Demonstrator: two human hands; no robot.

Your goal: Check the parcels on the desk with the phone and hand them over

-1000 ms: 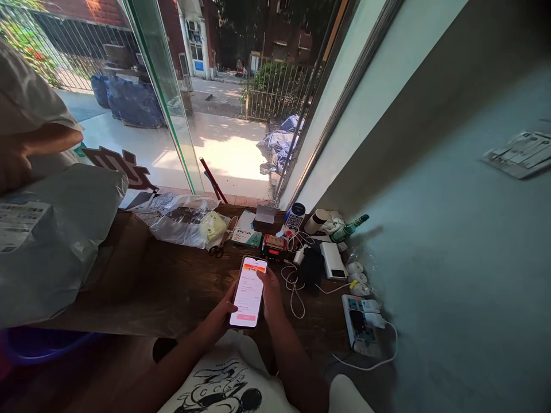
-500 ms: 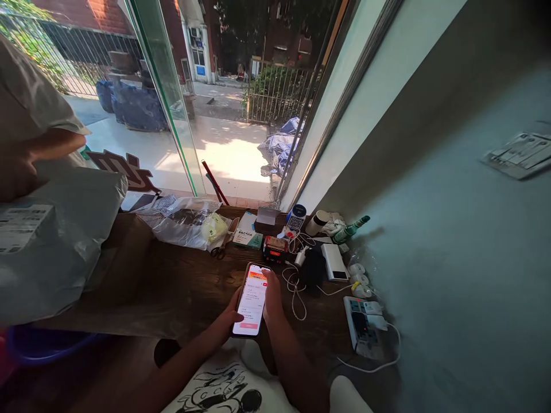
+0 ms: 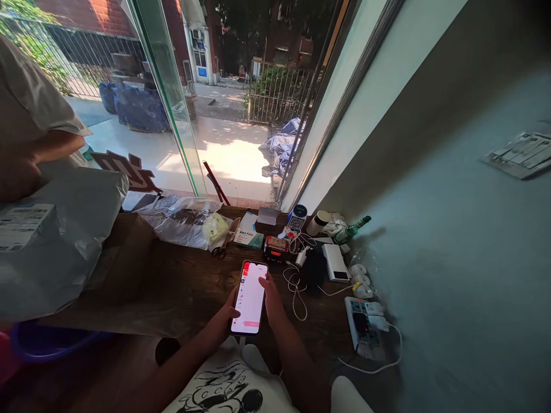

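A lit smartphone (image 3: 249, 298) is held upright over the near edge of the dark wooden table (image 3: 189, 287), its screen mostly white with red and pink parts. Around its lower left side my left hand (image 3: 226, 315) is closed, the thumb lying over the screen's edge. My right hand (image 3: 272, 295) grips the phone's right side, and its thumb rests on or just over the upper right of the screen. Beyond the phone lie a black and red box-shaped device (image 3: 276, 249), a coiled white cable (image 3: 297, 292) and scissors (image 3: 219, 251).
At left another person's arm (image 3: 55, 146) is beside a big grey parcel bag (image 3: 64, 241). A clear plastic bag (image 3: 185, 223), a white-green box (image 3: 248, 232), a white power bank (image 3: 335, 263), a green bottle (image 3: 352, 229) and a power strip (image 3: 359, 324) are on the table. A wall stands at right.
The phone's screen content has changed from an orange-topped page to a mostly white list. My right thumb has shifted slightly down and left over the screen. The phone remains in both hands.
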